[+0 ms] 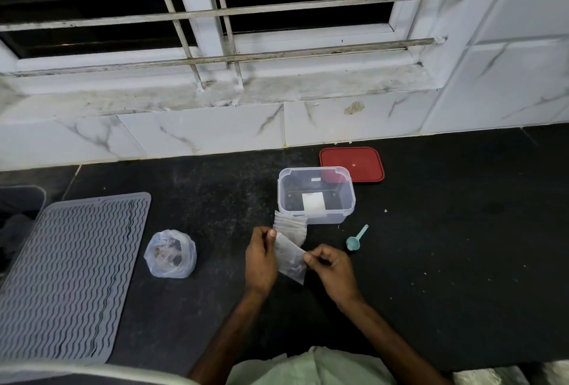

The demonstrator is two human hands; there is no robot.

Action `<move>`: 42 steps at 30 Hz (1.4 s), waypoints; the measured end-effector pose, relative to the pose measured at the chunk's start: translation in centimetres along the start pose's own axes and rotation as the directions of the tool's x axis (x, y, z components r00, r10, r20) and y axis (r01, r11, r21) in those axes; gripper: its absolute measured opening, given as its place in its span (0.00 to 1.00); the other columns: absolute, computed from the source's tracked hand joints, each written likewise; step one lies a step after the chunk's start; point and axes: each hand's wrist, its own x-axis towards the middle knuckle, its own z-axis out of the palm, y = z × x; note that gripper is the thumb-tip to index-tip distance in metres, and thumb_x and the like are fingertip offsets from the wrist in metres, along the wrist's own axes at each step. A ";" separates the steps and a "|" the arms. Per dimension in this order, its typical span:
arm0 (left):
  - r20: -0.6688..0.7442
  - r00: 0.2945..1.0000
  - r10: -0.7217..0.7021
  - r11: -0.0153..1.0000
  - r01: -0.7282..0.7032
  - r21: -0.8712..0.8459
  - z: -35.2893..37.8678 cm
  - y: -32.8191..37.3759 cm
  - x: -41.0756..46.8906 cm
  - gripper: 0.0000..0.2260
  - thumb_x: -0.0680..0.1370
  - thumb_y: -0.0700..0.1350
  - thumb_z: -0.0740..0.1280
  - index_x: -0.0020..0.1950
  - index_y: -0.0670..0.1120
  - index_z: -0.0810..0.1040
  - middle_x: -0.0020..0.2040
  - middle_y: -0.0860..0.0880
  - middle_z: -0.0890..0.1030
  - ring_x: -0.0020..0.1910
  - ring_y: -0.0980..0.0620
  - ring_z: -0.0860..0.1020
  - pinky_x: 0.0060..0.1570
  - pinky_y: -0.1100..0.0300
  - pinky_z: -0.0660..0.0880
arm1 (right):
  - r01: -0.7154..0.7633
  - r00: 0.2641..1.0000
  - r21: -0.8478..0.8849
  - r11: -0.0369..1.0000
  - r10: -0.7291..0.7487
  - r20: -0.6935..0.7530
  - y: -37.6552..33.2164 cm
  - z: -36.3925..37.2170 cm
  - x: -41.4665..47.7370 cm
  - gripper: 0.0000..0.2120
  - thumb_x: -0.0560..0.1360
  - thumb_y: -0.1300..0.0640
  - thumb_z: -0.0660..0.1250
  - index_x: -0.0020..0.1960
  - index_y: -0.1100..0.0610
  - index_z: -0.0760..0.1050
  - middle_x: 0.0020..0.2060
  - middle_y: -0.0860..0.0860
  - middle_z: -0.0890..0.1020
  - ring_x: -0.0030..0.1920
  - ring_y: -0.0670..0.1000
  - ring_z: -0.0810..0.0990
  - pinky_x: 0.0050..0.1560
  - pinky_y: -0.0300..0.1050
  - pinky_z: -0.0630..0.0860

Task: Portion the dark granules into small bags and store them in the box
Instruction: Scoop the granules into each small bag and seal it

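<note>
Over the dark counter, both hands hold one small translucent bag (291,261) with dark granules in its lower part. My left hand (260,257) pinches its upper left corner and my right hand (331,266) pinches its right edge. A fanned stack of empty small bags (291,226) lies just behind it. Behind that stack stands the clear plastic box (317,195), open, with a white piece lying inside. A clear plastic bag of dark granules (170,254) sits to the left. A small teal scoop (355,238) lies right of the hands.
The red lid (352,163) lies flat behind the box near the tiled wall. A grey ribbed mat (69,274) covers the counter's left part. Light green cloth (308,367) shows at the bottom edge.
</note>
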 end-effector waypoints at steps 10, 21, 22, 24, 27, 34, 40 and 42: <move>0.216 0.966 0.144 0.990 -0.140 -0.036 -1.1 1.1 1.0 0.04 0.78 0.40 0.69 0.47 0.49 0.78 0.41 0.56 0.82 0.42 0.58 0.80 0.44 0.63 0.77 | 0.095 0.994 -0.069 0.993 -0.091 0.056 -2.8 0.1 1.9 0.06 0.72 0.58 0.75 0.48 0.52 0.83 0.45 0.45 0.84 0.47 0.44 0.82 0.50 0.39 0.78; 0.224 0.970 0.091 0.955 -0.021 -0.297 -2.0 0.9 1.2 0.08 0.77 0.44 0.68 0.55 0.45 0.79 0.48 0.49 0.84 0.51 0.52 0.82 0.53 0.63 0.77 | 0.103 0.994 -0.039 0.994 -0.101 0.037 -3.7 0.8 3.0 0.07 0.76 0.66 0.67 0.44 0.55 0.77 0.38 0.45 0.80 0.41 0.40 0.76 0.47 0.37 0.73; 0.253 0.965 0.076 0.955 0.002 -0.298 -2.1 0.7 1.3 0.07 0.77 0.42 0.69 0.53 0.43 0.80 0.48 0.48 0.84 0.50 0.51 0.82 0.52 0.62 0.78 | 0.074 0.997 -0.025 0.997 -0.074 0.010 -3.4 0.7 3.1 0.08 0.77 0.66 0.65 0.44 0.54 0.76 0.39 0.44 0.79 0.41 0.40 0.76 0.47 0.38 0.73; 0.289 0.955 0.069 0.957 0.019 -0.291 -2.1 0.6 1.1 0.04 0.76 0.36 0.70 0.50 0.39 0.80 0.45 0.47 0.84 0.47 0.51 0.82 0.49 0.60 0.78 | 0.052 0.998 -0.039 0.998 -0.053 -0.025 -3.0 0.6 3.2 0.09 0.78 0.64 0.64 0.44 0.51 0.75 0.40 0.44 0.79 0.42 0.41 0.76 0.47 0.41 0.74; 0.238 0.968 0.078 0.955 -0.004 -0.295 -1.8 0.4 0.7 0.00 0.76 0.33 0.69 0.46 0.36 0.79 0.42 0.45 0.83 0.43 0.52 0.80 0.47 0.59 0.78 | 0.045 0.997 -0.082 0.996 -0.050 -0.059 -2.7 0.8 2.9 0.09 0.79 0.62 0.64 0.44 0.49 0.74 0.40 0.44 0.80 0.42 0.44 0.77 0.48 0.45 0.75; 0.260 0.959 0.112 0.972 -0.051 -0.230 -2.0 0.7 0.8 0.07 0.76 0.34 0.70 0.40 0.35 0.76 0.37 0.42 0.81 0.39 0.51 0.79 0.42 0.58 0.77 | 0.083 0.993 0.050 0.995 -0.087 0.078 -4.1 0.3 2.2 0.04 0.76 0.59 0.70 0.51 0.54 0.80 0.47 0.47 0.83 0.51 0.44 0.81 0.53 0.37 0.77; 0.297 0.950 0.093 0.967 -0.016 -0.254 -1.6 1.0 0.5 0.03 0.75 0.32 0.70 0.44 0.38 0.82 0.41 0.47 0.85 0.43 0.54 0.82 0.46 0.63 0.78 | 0.133 0.991 -0.102 0.986 -0.136 -0.014 -4.5 0.8 2.9 0.03 0.71 0.64 0.74 0.40 0.58 0.81 0.36 0.46 0.84 0.41 0.43 0.82 0.47 0.36 0.77; 0.294 0.954 0.063 0.964 0.018 -0.265 -1.5 0.7 0.5 0.04 0.74 0.31 0.70 0.47 0.38 0.82 0.42 0.47 0.85 0.43 0.55 0.83 0.45 0.64 0.78 | 0.128 0.990 -0.118 0.985 -0.133 -0.039 -4.2 0.8 2.9 0.03 0.70 0.64 0.75 0.40 0.59 0.81 0.35 0.46 0.84 0.40 0.42 0.82 0.45 0.36 0.78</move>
